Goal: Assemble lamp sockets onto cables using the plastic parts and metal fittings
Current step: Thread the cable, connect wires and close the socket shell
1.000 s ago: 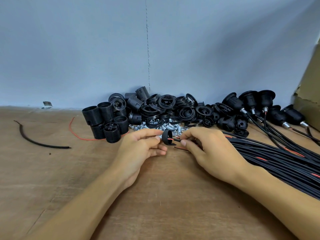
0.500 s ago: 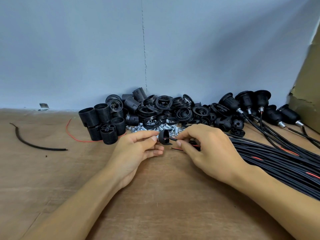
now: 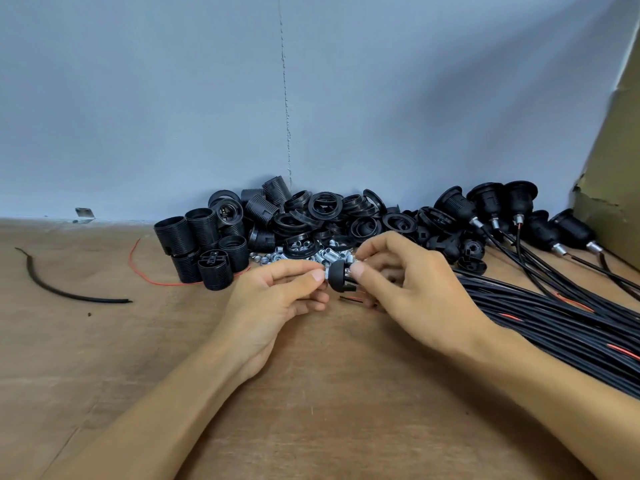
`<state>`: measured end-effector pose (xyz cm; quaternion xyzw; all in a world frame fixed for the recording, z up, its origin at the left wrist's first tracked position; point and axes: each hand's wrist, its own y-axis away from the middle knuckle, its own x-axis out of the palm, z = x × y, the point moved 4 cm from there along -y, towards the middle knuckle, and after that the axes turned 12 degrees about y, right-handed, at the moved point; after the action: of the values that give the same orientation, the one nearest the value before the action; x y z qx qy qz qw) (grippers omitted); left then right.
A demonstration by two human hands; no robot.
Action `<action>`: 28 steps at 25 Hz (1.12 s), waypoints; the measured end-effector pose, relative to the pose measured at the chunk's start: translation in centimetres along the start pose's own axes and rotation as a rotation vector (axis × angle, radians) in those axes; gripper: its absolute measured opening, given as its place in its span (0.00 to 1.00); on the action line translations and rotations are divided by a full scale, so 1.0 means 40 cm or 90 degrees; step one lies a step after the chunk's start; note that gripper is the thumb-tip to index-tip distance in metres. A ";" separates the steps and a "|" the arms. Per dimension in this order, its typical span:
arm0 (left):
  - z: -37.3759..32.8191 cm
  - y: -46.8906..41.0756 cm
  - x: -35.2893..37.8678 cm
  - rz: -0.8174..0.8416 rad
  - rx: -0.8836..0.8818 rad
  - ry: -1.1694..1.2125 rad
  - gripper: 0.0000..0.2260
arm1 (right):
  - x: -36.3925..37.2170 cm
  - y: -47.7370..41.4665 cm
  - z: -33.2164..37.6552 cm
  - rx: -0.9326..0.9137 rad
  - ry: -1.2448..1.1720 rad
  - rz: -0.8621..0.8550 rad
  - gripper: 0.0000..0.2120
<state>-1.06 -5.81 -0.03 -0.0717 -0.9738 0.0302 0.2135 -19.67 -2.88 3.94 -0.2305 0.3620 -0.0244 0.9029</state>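
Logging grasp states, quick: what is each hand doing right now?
Left hand: pinching the black socket cap at its left side, thumb and forefinger.
Right hand: pinching the same cap from the right.

a single wide-angle camera, worn on the person's head, supplies the only view. it sits above and behind the work area and faces forward and down across the wooden table (image 3: 104, 358) toward the blue-grey wall (image 3: 138, 98). the left hand (image 3: 273, 299) and right hand (image 3: 415, 292) reach in from the bottom edge and hold a black socket cap (image 3: 337, 277) just below frame centre, near the lens. the pile of black plastic parts (image 3: 311, 216) lies farther off, at the foot of the wall. the cable bundle (image 3: 554, 323) exits the right edge.
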 end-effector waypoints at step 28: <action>-0.002 0.031 0.088 -0.001 0.199 -0.245 0.19 | 0.051 -0.017 -0.009 0.228 -0.481 0.071 0.11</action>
<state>-4.02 -4.07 1.38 -0.0300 -0.9801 0.1936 0.0329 -18.31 -4.07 2.71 -0.0431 0.0077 0.0480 0.9979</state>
